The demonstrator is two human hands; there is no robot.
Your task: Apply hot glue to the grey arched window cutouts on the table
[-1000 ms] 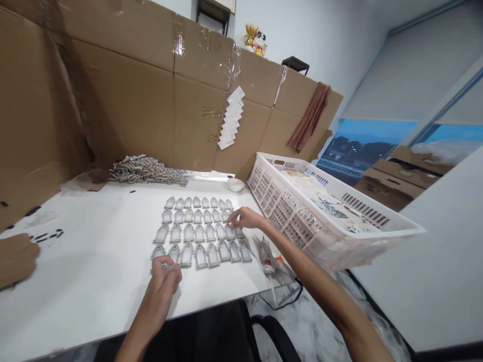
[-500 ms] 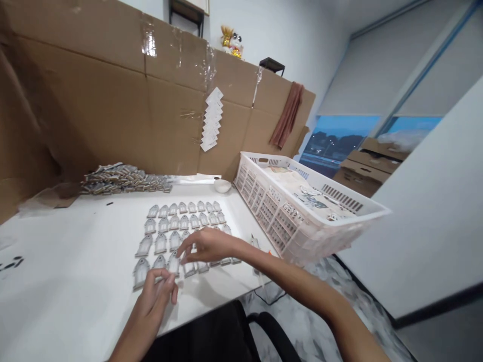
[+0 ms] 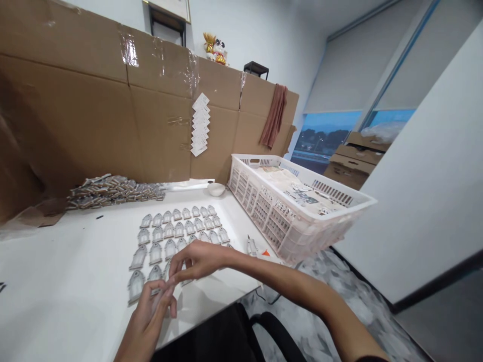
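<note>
Small grey arched window-shaped pieces (image 3: 136, 285) lie in several rows on the white table (image 3: 86, 281). Over the front row, my left hand (image 3: 153, 309) is closed in a pinch, thumb against bent fingers. My right hand (image 3: 199, 259) reaches across from the right, its thumb and fingertips closed and meeting the left fingertips. Whatever the two hands hold between them is too small or hidden to make out. Behind the right hand and forearm, part of the front rows is covered.
A heap of similar pieces (image 3: 109, 191) lies against the cardboard screen (image 3: 158, 130). A white bowl (image 3: 216, 189) stands beside a white plastic crate (image 3: 260, 206) holding papers and flat parts. Near the table's right edge lie a pointed tool (image 3: 251, 245) and an orange item (image 3: 266, 253).
My right hand has moved down and left from above the rows to the left fingertips, and the hands now touch. The camera view has shifted slightly right.
</note>
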